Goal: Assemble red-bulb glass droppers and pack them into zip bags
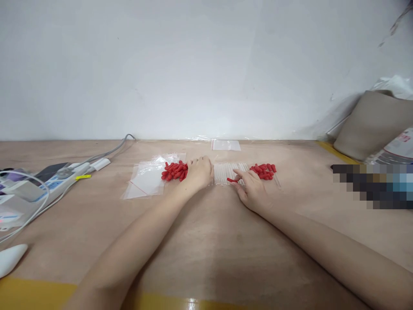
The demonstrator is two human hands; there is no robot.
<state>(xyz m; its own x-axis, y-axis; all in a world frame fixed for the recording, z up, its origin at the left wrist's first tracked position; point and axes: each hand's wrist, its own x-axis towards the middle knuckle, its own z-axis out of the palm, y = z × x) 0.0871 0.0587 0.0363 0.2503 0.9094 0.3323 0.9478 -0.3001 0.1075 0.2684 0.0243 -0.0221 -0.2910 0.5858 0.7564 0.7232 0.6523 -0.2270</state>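
Observation:
A row of clear plastic tubes (pixel 227 172) lies on the wooden table (pixel 206 241) between two piles of small red caps. My left hand (pixel 198 173) is curled, knuckles up, resting on the left end of the tubes beside the left red pile (pixel 174 170); what its fingers hold is hidden. My right hand (pixel 252 189) pinches a single red cap (pixel 231 180) at the near edge of the tubes, just left of the right red pile (pixel 263 170).
Clear zip bags (pixel 146 178) lie left of the caps, another small bag (pixel 226 145) by the wall. A power strip with cables (pixel 61 176) sits far left, a white object (pixel 11 258) at the near left edge, a beige cushion (pixel 371 122) far right.

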